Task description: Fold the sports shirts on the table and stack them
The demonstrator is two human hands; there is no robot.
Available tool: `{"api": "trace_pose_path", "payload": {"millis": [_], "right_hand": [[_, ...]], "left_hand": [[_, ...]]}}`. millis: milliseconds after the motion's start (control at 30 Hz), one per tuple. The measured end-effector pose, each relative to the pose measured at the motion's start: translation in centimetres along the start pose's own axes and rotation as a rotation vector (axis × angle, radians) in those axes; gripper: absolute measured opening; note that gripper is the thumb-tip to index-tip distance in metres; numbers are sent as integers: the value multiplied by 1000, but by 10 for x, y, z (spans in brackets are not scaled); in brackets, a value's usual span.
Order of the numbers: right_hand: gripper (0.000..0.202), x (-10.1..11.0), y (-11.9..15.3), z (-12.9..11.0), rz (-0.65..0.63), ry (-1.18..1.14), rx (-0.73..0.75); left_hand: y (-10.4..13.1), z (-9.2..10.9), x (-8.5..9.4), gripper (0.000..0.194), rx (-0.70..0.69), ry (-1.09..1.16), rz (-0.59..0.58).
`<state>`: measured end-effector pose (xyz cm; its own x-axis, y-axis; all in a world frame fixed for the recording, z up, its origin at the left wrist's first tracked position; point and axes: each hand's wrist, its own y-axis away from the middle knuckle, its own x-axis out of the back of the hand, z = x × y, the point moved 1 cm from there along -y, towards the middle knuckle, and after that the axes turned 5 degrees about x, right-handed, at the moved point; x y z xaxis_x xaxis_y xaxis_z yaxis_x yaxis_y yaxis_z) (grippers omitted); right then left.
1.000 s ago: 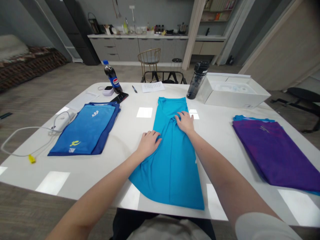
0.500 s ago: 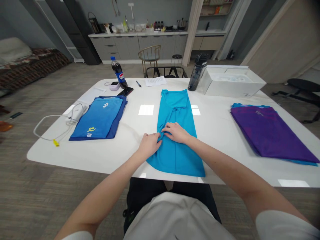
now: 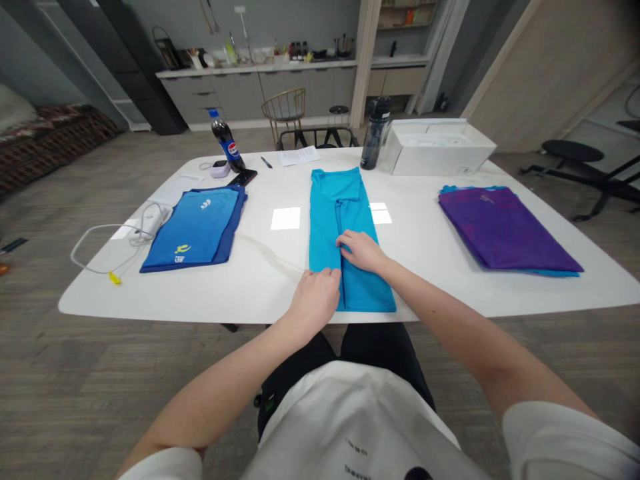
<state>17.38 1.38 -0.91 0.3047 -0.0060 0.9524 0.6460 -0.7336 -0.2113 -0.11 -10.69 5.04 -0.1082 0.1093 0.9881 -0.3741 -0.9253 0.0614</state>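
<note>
A turquoise T-shirt [image 3: 330, 227] lies on the white table in front of me, folded into a long strip with a seam-like fold edge down its middle. My left hand [image 3: 319, 297] is closed on that edge near the strip's front end, fingers curled and pinching the cloth. Further up the same edge, my right hand [image 3: 364, 251] has its curled fingertips closed on the fabric, with its palm over the right half of the T-shirt. Part of the shirt's front left corner is hidden behind my left hand.
Folded blue shirts [image 3: 205, 223] lie at left, beside a charger with a white cable [image 3: 145, 223]. A folded purple shirt [image 3: 505, 227] rests at right. Behind stand a cola bottle [image 3: 229, 143], a phone [image 3: 243, 177], paper [image 3: 299, 156], a dark water bottle [image 3: 375, 137] and a white box [image 3: 440, 153].
The T-shirt's left side has been drawn inward, so its loose front left flap now lies along the middle. Both hands have shifted right relative to the shirt, the left also toward me.
</note>
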Motion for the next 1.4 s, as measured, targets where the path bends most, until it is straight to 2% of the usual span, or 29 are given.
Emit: {"api": "trace_pose_path", "payload": {"millis": [67,133,200,267,367,500,700,900,967,1033,1100,1200,1300,1400], "right_hand": [[25,-1,14,-5,-29,-4,32],[25,-3,28,-11,-66,-25,60],[23,-6,42,-16,-85,-58,69],[21,-7,52,-20,-81,-91,71],[19,-7,63,-24,-81,-113,92],[23,-5,69,-25,-113,-98,102],[23,1,77,-20,-125,-121,93],[16,5,86,-29,-121,-207,83],[15,3,81,-27,-81,-265,0],[18,-1,67,-18,-23,-295,-160],[23,-5,44,-3,10,-287,-331],[29,-9,0,19,4,-217,-510],[37,-13,-36,30,-12,-137,-636],[35,-17,-52,31,-33,-81,-674]], "left_hand": [[-2,14,-13,29,-71,43,-21],[-6,17,-25,31,-177,122,-67],[-9,10,-33,29,-287,221,-106],[-13,-5,-37,25,-337,303,-95],[-19,-34,-41,30,-316,319,-37],[-22,-60,-47,35,-329,235,-84],[-10,-57,-47,32,-328,141,-113],[-3,-52,-40,27,-200,-4,-119],[-11,-49,-36,24,-151,-35,-113],[-25,-44,-34,23,-105,-48,-72],[-40,-36,-33,23,-75,-53,-23],[-55,-25,-41,21,-61,-76,-7],[-57,-18,-53,23,-43,-86,31],[-50,-19,-61,29,26,-60,93]]}}
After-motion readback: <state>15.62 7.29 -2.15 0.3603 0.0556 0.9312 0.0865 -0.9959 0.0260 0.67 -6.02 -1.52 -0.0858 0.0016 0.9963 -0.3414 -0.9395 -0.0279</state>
